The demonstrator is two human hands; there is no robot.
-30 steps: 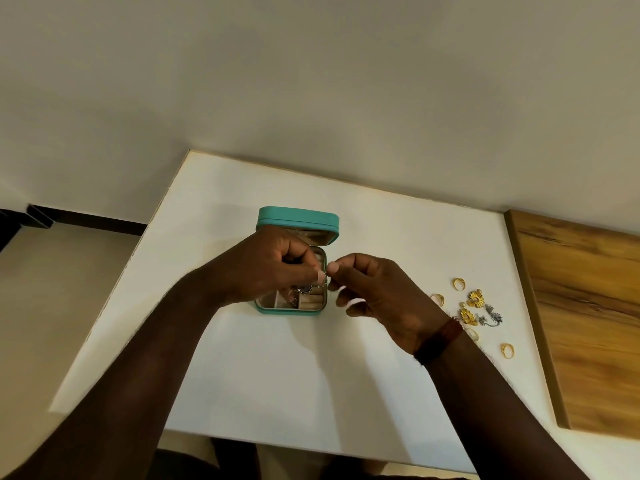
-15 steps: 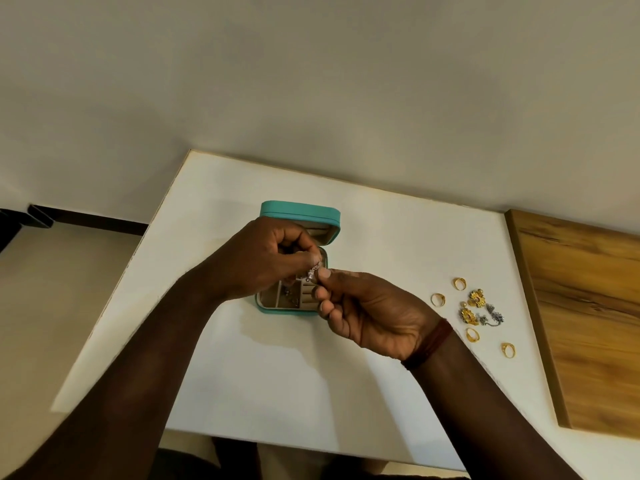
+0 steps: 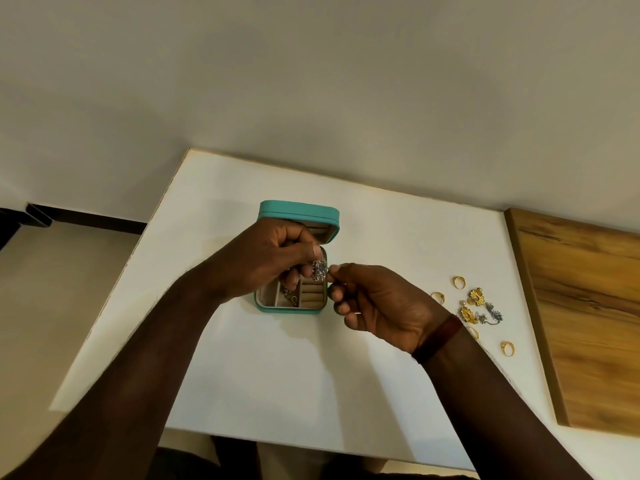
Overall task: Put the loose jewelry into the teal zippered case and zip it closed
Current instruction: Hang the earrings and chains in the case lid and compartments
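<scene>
Looking down at a white table (image 3: 277, 375) with the teal zippered case (image 3: 298, 211) parked around the middle, wide open, lid tipped up at the far side, beige lining and little compartments on show. Holding a small silver piece (image 3: 320, 270) in the air right over the case's right half, just above the ring rolls (image 3: 311, 295), so not in the tray. Pinching it with the left hand (image 3: 266, 258), thumb pressed against curled fingers, the rest of that hand tucked in and hanging over the tray. Coming at it from the other side with the right hand (image 3: 381, 303), fingertips (image 3: 336, 270) nipped onto the edge of the same piece, lower fingers loosely curled underneath. Can't tell if anything else is tucked inside that right palm, honestly. Wearing a dark reddish-brown wristband (image 3: 438, 337) on the right wrist. Got something silvery (image 3: 293, 299) lying down in the middle compartment of the case too, way too tiny to make out. Over to the right, well apart from the case, a loose bunch lying on the bare tabletop: four gold rings (image 3: 458, 282) scattered around the outside, two gold earrings (image 3: 476, 296) in the middle of the bunch, and a second silver bit (image 3: 491, 315) just beside the nearer earring, maybe touching it, hard to say. Past all that, a wooden board (image 3: 588, 306) running along the right side, near the jewelry but not touching it. Plain pale wall (image 3: 311, 81) behind the table.
</scene>
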